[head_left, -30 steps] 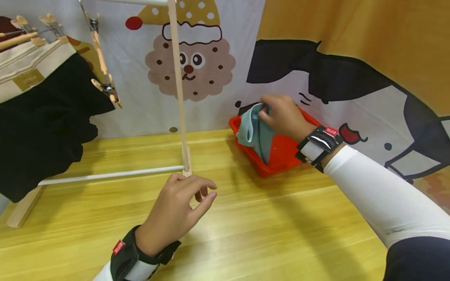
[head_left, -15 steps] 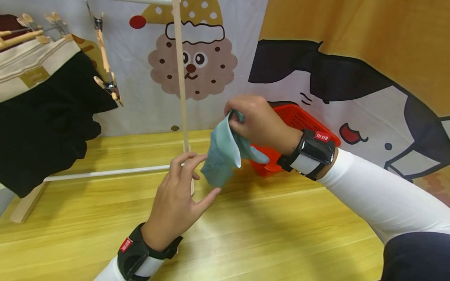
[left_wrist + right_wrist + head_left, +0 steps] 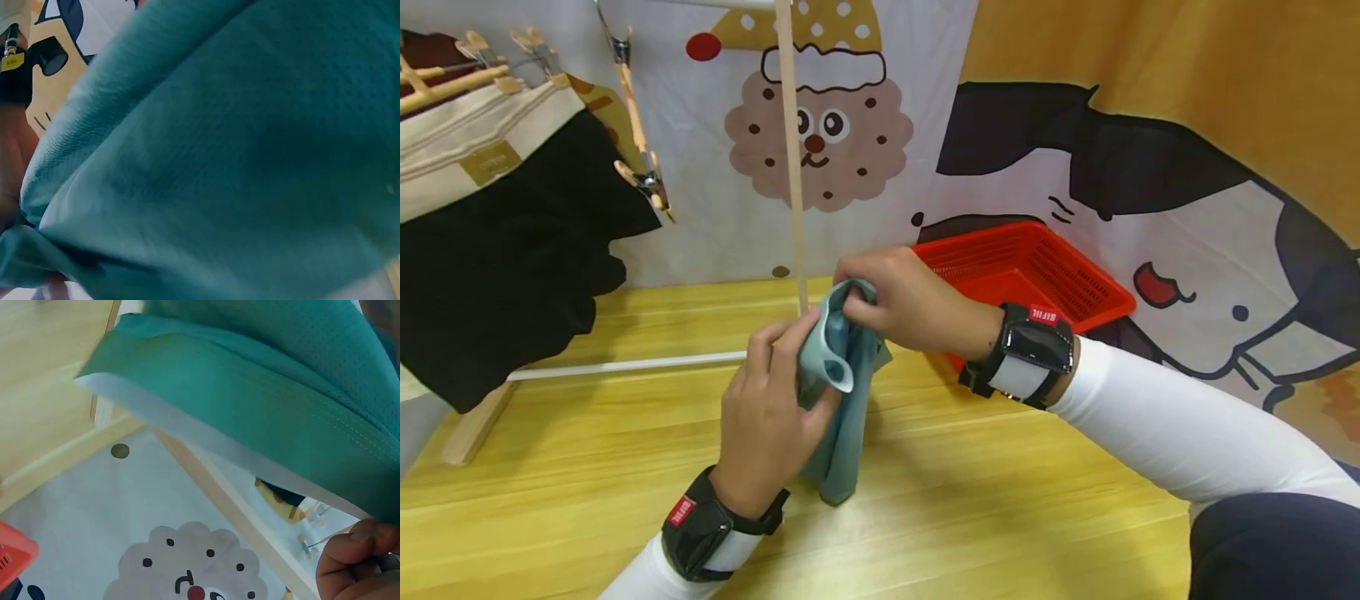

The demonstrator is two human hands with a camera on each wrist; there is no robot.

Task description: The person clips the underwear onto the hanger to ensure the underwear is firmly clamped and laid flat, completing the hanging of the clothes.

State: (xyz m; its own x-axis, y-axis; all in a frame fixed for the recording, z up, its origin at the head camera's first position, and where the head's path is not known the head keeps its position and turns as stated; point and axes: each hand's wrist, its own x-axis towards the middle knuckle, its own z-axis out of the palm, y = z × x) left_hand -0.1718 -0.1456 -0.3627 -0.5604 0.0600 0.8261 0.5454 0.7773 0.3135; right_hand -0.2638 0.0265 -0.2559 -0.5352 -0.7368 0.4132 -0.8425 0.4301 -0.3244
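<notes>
A teal garment (image 3: 848,425) with a wide stitched band and fine perforations hangs bunched between both hands, its lower end close over the table. My right hand (image 3: 906,296) grips the top of the band with curled fingers. On the garment's left side is my left hand (image 3: 771,408), its thumb in front and its fingers along the left edge, pinching the fabric near the band's rim. Teal cloth (image 3: 219,150) fills most of the left wrist view and hides the left fingers. In the right wrist view, the band (image 3: 250,419) stretches across the upper part.
Behind my right arm stands a red plastic basket (image 3: 1045,267). At the left, black shorts (image 3: 497,275) with a white waistband hang from a clip hanger (image 3: 452,87) on a rack with a wooden upright (image 3: 793,158). Another hanger (image 3: 636,125) hangs beside them, over the yellow wood-grain table (image 3: 970,517).
My right hand has lifted the teal garment out of the red basket and brought it left and nearer. My left hand has moved up to it and taken hold of its left side.
</notes>
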